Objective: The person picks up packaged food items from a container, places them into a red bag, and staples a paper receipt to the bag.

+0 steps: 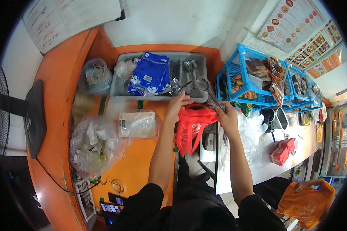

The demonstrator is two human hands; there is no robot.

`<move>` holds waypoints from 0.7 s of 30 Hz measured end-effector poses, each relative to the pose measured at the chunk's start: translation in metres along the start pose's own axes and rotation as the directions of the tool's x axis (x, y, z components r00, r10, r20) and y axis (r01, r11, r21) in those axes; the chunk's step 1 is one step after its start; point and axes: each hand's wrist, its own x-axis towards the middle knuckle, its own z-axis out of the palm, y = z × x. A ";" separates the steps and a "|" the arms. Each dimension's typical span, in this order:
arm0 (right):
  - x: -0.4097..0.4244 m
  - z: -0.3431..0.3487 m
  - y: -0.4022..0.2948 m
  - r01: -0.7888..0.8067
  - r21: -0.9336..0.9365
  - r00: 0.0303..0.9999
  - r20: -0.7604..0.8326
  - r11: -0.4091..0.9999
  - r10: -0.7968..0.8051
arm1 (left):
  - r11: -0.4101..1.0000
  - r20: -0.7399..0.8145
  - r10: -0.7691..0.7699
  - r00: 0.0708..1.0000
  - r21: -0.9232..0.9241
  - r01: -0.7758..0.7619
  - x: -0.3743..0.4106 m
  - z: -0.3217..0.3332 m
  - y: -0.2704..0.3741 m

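Observation:
A red non-woven carrier bag (190, 124) with pale printing hangs between my two hands above the gap between the tables. My left hand (177, 108) holds its upper left corner, some fingers extended over the top edge. At the upper right, my right hand (227, 115) pinches the bag's edge; a clear plastic sleeve (210, 98) lies against these fingers. Just beyond stands a grey plastic tray (114, 90) with dividers. It holds a blue plastic packet (149, 75), a knotted plastic bag (125, 69) and wrapped dark utensils (190, 69).
A boxed packet (137, 124) and a clear bag of waste (95, 147) lie on the orange table (138, 167). Blue basket racks (243, 86) holding food packets stand right, near red boxes (282, 151) on a white table. A person in orange (306, 202) is at lower right.

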 end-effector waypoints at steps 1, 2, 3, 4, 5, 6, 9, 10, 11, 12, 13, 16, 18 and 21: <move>-0.002 -0.006 0.007 -0.024 0.023 0.999 -0.020 0.999 0.025 | 0.995 -0.009 0.023 1.000 0.092 -0.022 -0.007 0.002 0.000; -0.002 -0.010 0.012 -0.047 0.047 0.998 -0.039 0.998 0.049 | 0.998 -0.006 0.030 1.000 0.061 -0.030 -0.015 0.005 0.001; -0.003 -0.011 0.008 -0.036 0.067 0.999 -0.013 0.997 0.037 | 0.999 0.002 0.031 1.000 0.030 -0.031 -0.031 0.014 0.008; -0.006 -0.008 0.008 0.042 0.030 0.999 0.028 0.999 -0.043 | 1.000 0.007 0.030 1.000 0.002 -0.030 -0.045 0.021 0.012; -0.010 -0.004 0.009 0.120 -0.005 0.990 0.071 0.993 -0.120 | 0.997 0.035 0.075 0.997 0.010 -0.075 -0.053 0.028 0.011; -0.014 0.002 0.008 0.205 -0.033 0.972 0.123 0.978 -0.199 | 0.992 0.057 0.126 0.990 0.015 -0.127 -0.060 0.034 0.011; -0.046 -0.006 -0.009 0.091 -0.030 0.956 0.284 0.995 -0.079 | 0.977 0.060 0.210 0.976 0.033 -0.212 -0.080 0.040 0.007; -0.053 -0.013 -0.011 0.072 -0.074 0.954 0.296 0.995 -0.047 | 0.974 0.057 0.222 0.973 0.041 -0.225 -0.088 0.043 0.008; -0.051 -0.020 0.009 0.001 0.057 0.991 0.131 0.998 -0.008 | 0.983 0.105 0.183 0.977 -0.027 -0.181 -0.101 0.046 0.012; -0.055 -0.041 -0.017 -0.312 0.399 0.950 0.155 0.862 0.272 | 0.983 0.122 0.180 0.976 0.015 -0.184 -0.106 0.050 0.007; -0.053 -0.050 -0.021 -0.233 0.652 0.970 0.106 0.721 0.218 | 0.983 0.150 0.166 0.975 0.057 -0.176 -0.112 0.058 0.000; -0.038 -0.062 -0.056 -0.069 0.963 0.890 -0.059 0.261 0.453 | 0.994 0.219 0.106 0.970 -0.018 -0.105 -0.133 0.095 -0.019; -0.033 -0.068 -0.030 -0.106 0.990 0.910 0.060 0.088 0.410 | 0.981 0.104 0.082 0.991 0.166 -0.099 -0.141 0.116 -0.035; -0.044 -0.070 -0.007 -0.161 0.984 0.891 0.179 -0.079 0.416 | 0.836 0.294 0.398 0.869 0.275 -0.475 -0.139 0.131 -0.065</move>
